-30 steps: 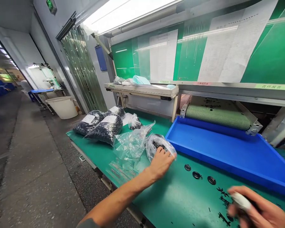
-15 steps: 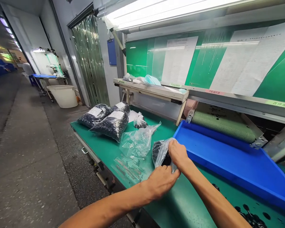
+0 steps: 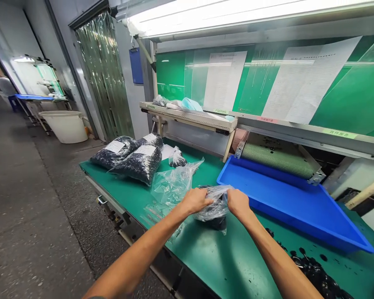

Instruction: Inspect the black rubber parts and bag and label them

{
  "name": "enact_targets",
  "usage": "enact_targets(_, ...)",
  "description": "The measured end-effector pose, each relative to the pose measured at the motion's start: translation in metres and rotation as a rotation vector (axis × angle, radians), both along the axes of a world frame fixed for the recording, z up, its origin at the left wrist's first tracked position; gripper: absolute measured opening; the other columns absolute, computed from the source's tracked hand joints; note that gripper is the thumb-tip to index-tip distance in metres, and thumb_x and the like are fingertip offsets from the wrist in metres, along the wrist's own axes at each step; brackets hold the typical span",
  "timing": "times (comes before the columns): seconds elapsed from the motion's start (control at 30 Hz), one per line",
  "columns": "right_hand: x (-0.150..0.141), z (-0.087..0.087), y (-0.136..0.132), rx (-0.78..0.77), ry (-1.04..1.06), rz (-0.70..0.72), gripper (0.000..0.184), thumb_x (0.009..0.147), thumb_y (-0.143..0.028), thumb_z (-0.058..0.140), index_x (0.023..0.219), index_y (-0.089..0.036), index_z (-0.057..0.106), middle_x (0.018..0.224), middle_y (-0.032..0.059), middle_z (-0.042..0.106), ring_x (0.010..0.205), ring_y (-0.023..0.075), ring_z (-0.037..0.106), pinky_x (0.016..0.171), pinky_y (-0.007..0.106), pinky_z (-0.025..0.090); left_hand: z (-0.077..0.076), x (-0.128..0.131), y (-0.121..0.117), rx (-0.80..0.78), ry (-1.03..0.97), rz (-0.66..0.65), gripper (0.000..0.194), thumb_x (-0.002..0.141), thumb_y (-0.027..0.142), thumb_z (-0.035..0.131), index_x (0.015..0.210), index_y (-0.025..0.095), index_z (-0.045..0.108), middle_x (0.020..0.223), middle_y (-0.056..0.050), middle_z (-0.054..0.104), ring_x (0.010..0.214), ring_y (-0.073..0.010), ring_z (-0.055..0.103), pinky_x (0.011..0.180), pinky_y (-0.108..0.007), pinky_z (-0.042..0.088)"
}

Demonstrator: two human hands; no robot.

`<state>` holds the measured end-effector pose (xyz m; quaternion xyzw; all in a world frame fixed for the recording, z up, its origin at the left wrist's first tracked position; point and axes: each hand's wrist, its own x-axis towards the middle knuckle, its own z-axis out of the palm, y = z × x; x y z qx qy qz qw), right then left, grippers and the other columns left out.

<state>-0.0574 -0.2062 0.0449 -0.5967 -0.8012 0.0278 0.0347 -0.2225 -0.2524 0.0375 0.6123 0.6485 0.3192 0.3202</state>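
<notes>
A clear plastic bag [image 3: 212, 211] with black parts inside rests on the green tabletop in front of me. My left hand [image 3: 197, 200] is closed on the left side of its mouth. Gripping the opposite side of the mouth is my right hand [image 3: 237, 202], so the film stretches between the two. Just to the left lies a crumpled clear bag [image 3: 171, 182], partly behind my left hand. Beyond it sits a small knotted bag [image 3: 176, 158] of dark parts. My fingertips are partly hidden by the film and my knuckles.
Several filled, labelled bags [image 3: 140, 163] lie at the table's left end. A blue tray [image 3: 286, 211] stands on the right, below a green ribbed conveyor belt [image 3: 274, 155]. Loose black parts [image 3: 318, 274] are piled near the front right. A shelf [image 3: 187, 114] overhangs the back.
My left hand has moved up from the bag's lower front to its left upper edge. The hands are farther apart, and the bag's mouth is pulled wide. The view has turned right.
</notes>
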Motion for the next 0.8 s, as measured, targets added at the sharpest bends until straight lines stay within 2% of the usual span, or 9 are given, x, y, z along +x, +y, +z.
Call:
enact_targets(0.1, 0.014, -0.008, 0.001, -0.067, 0.374, -0.029, 0.037, 0.08, -0.005, 0.04, 0.107, -0.013, 0.065, 0.086, 0.0127, 0.071, 0.091, 0.0238, 0.067, 0.077, 0.032, 0.05, 0.007, -0.002, 0.012, -0.132, -0.203, -0.04, 0.018, 0.063, 0.021, 0.069, 0.054, 0.019, 0.053, 0.054, 0.0, 0.054, 0.072, -0.0234, 0.062, 0.069, -0.031, 0.049)
enact_targets(0.2, 0.017, -0.021, -0.002, -0.163, 0.793, -0.058, 0.04, 0.079, -0.011, 0.037, 0.11, -0.016, 0.061, 0.069, 0.0025, 0.068, 0.071, 0.0176, 0.068, 0.066, 0.026, 0.053, 0.014, -0.012, 0.019, -0.261, -0.478, -0.022, 0.012, 0.066, 0.02, 0.066, 0.063, 0.018, 0.055, 0.057, 0.002, 0.055, 0.059, -0.016, 0.059, 0.061, -0.031, 0.053)
enact_targets(0.27, 0.018, -0.031, -0.005, -0.192, 1.066, -0.084, 0.034, 0.079, -0.018, 0.037, 0.104, -0.016, 0.061, 0.074, 0.0012, 0.067, 0.069, 0.0163, 0.068, 0.063, 0.026, 0.055, 0.018, -0.021, 0.023, -0.307, -0.652, 0.041, 0.014, 0.068, 0.02, 0.065, 0.066, 0.017, 0.052, 0.063, 0.001, 0.057, 0.059, -0.0148, 0.06, 0.063, -0.033, 0.055)
enact_targets(0.33, 0.021, -0.04, -0.008, -0.184, 1.317, -0.115, 0.026, 0.079, -0.023, 0.041, 0.097, -0.018, 0.059, 0.08, 0.0008, 0.065, 0.074, 0.0155, 0.067, 0.068, 0.028, 0.056, 0.018, -0.026, 0.025, -0.31, -0.802, 0.127, 0.016, 0.074, 0.018, 0.063, 0.068, 0.017, 0.048, 0.068, -0.001, 0.058, 0.065, -0.0158, 0.063, 0.067, -0.034, 0.057)
enact_targets(0.47, 0.032, -0.054, -0.005, -0.155, 1.699, -0.202, 0.009, 0.078, -0.025, 0.048, 0.086, -0.022, 0.051, 0.073, -0.003, 0.059, 0.072, 0.0118, 0.063, 0.073, 0.03, 0.057, 0.003, -0.016, 0.025, -0.249, -1.014, 0.243, 0.01, 0.087, 0.021, 0.055, 0.081, 0.013, 0.054, 0.081, -0.004, 0.06, 0.074, -0.0147, 0.064, 0.067, -0.029, 0.056)
enact_targets(0.53, 0.039, -0.059, -0.004, -0.168, 1.798, -0.228, 0.004, 0.078, -0.024, 0.052, 0.079, -0.023, 0.049, 0.064, -0.0054, 0.054, 0.062, 0.0105, 0.06, 0.069, 0.028, 0.057, -0.006, -0.007, 0.024, -0.222, -1.058, 0.268, 0.014, 0.09, 0.025, 0.054, 0.094, 0.012, 0.057, 0.086, -0.003, 0.061, 0.071, -0.0123, 0.062, 0.061, -0.026, 0.054)
enact_targets(0.63, 0.048, -0.067, -0.008, -0.199, 1.84, -0.238, 0.009, 0.076, -0.025, 0.06, 0.076, -0.022, 0.051, 0.056, -0.007, 0.049, 0.052, 0.0097, 0.054, 0.056, 0.024, 0.054, -0.012, -0.003, 0.027, -0.207, -1.069, 0.268, 0.02, 0.091, 0.029, 0.055, 0.102, 0.013, 0.058, 0.087, -0.002, 0.061, 0.064, -0.0096, 0.058, 0.053, -0.023, 0.051)
enact_targets(0.7, 0.055, -0.072, -0.015, -0.223, 1.799, -0.235, 0.012, 0.074, -0.027, 0.064, 0.078, -0.021, 0.055, 0.055, -0.0067, 0.049, 0.048, 0.0096, 0.051, 0.049, 0.022, 0.049, -0.008, -0.008, 0.03, -0.213, -1.036, 0.251, 0.018, 0.091, 0.028, 0.055, 0.097, 0.012, 0.058, 0.079, 0.001, 0.059, 0.055, -0.0068, 0.053, 0.046, -0.019, 0.045)
enact_targets(0.8, 0.068, -0.076, -0.028, -0.243, 1.655, -0.237, 0.015, 0.074, -0.029, 0.063, 0.083, -0.018, 0.06, 0.055, -0.0052, 0.051, 0.046, 0.01, 0.048, 0.045, 0.021, 0.043, 0.003, -0.016, 0.031, -0.194, -0.903, 0.24, 0.013, 0.09, 0.024, 0.056, 0.086, 0.012, 0.056, 0.064, 0.005, 0.05, 0.04, -0.0026, 0.035, 0.035, -0.015, 0.028)
